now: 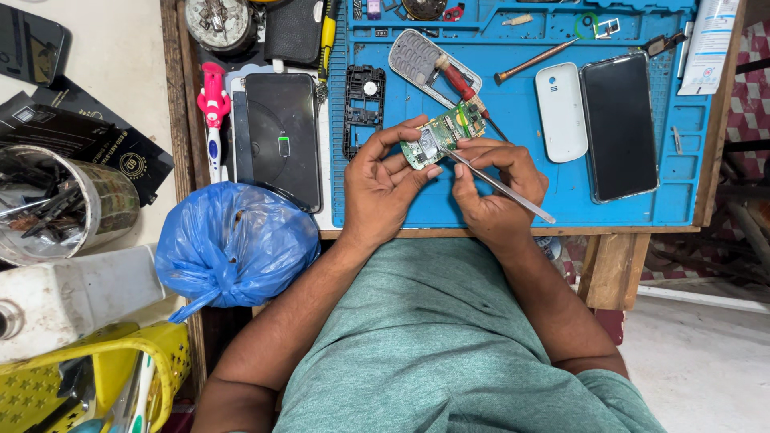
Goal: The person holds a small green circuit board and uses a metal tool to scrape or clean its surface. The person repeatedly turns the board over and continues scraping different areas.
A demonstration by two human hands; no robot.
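I see my left hand point(383, 186) pinching the small green circuit board point(443, 134) by its edges above the blue mat point(513, 172), my right hand point(495, 188) closed on thin tweezers point(499, 188); it looks light, stiff, fragile.

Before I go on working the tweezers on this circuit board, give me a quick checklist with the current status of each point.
1. Circuit board held by left hand: ok, pinched by thumb and fingers.
2. Tweezers gripped in right hand: ok.
3. Tweezer tips on the board: cannot tell, the fingers hide them.
4. Board held over the blue mat: ok.
5. Red-handled screwdriver clear of the hands: ok, it lies on the grey keypad cover.
6. Black frame clear of the hands: ok.
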